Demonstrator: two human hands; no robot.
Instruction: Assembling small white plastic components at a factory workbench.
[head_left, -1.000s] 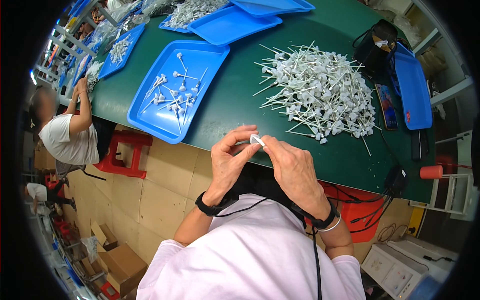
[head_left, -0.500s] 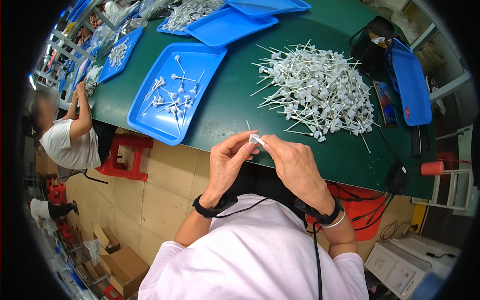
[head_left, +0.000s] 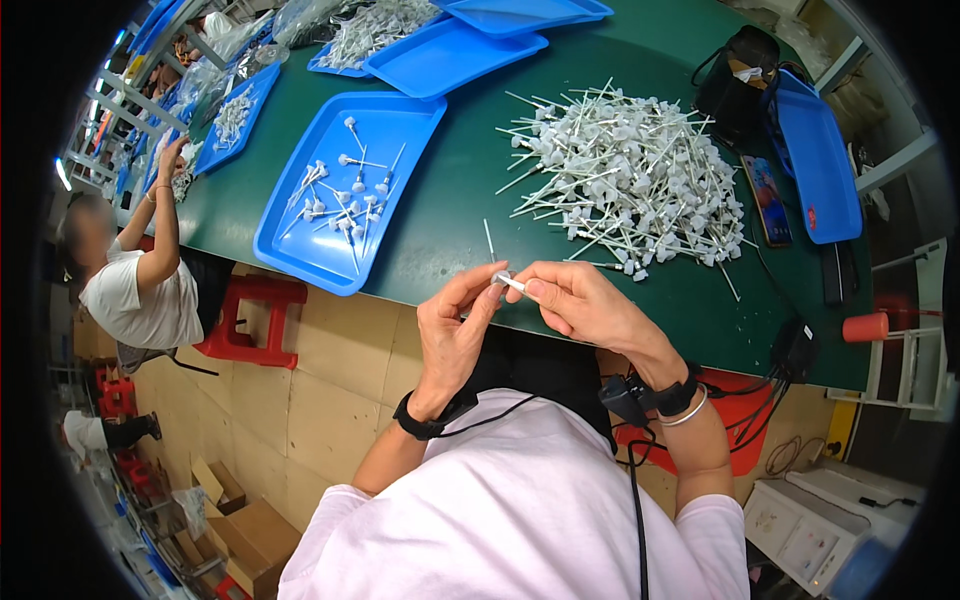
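Left hand (head_left: 455, 335) & right hand (head_left: 585, 305) both pinch one small white stick part (head_left: 503, 281) w/ fingertips, above edge of green table (head_left: 460, 190); grip looks thin, so part could slip and fall to floor.
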